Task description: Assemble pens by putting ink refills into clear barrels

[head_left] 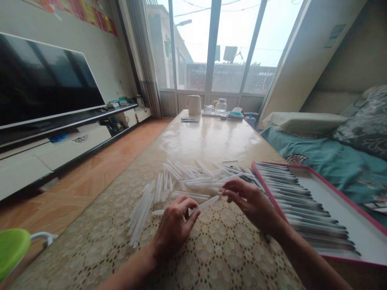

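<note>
Between the thumb and fingers of my left hand (175,223) is a slim white pen barrel (208,202), its tip pointing up and to the right. My right hand (246,201) hovers just beyond that tip, thumb and fingers drawn together; whatever they pinch is too small to make out. Loose white pen barrels (141,217) lie in a bunch left of my left hand, and more white barrels (181,171) are scattered ahead of both hands. Thin dark sticks (243,172), perhaps refills, lie partly under the barrels behind my right hand.
A red-rimmed box (359,203) at the right holds a row of dark-ended pens (305,205). At the table's far end stand a beige kettle (194,105), a glass jug (221,106) and a tissue pack (235,114). A green stool (13,249) is at lower left.
</note>
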`<state>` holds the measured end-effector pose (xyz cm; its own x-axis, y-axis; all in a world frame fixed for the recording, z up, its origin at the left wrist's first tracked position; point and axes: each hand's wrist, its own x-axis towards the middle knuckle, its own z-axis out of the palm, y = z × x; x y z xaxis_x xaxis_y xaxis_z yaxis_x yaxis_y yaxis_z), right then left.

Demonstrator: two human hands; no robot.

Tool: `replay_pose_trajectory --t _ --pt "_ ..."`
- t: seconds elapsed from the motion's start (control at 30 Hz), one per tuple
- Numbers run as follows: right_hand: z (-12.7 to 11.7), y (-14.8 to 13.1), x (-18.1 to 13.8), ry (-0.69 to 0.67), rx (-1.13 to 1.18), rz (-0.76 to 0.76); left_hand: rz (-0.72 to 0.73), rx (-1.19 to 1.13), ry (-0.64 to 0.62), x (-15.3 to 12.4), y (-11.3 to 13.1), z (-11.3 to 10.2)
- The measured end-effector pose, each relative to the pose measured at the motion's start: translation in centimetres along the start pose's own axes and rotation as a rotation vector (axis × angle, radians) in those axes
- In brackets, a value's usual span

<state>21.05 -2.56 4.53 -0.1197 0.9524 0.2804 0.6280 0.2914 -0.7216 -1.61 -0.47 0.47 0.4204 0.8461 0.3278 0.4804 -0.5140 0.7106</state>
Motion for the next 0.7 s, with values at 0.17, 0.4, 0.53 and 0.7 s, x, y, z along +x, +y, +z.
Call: replay_pose_trajectory --t 0.17,0.4,0.53,0.7 --pt "-2.6 4.5 0.9 0.244 -0.715 0.198 -0.331 -0.632 0.085 0.3 0.2 0.6" --pt "-2.3 6.9 0.7 0.162 -1.070 0.295 -0.602 -1.126 0.105 0.4 0.0 1.1" --pt "-1.9 6.6 0.4 0.132 -1.079 0.281 -0.640 -1.132 0.147 0.4 0.0 1.1" --pt "-2.7 4.6 -0.7 0.161 -1.173 0.274 -0.666 -1.161 0.194 0.5 0.4 1.0"
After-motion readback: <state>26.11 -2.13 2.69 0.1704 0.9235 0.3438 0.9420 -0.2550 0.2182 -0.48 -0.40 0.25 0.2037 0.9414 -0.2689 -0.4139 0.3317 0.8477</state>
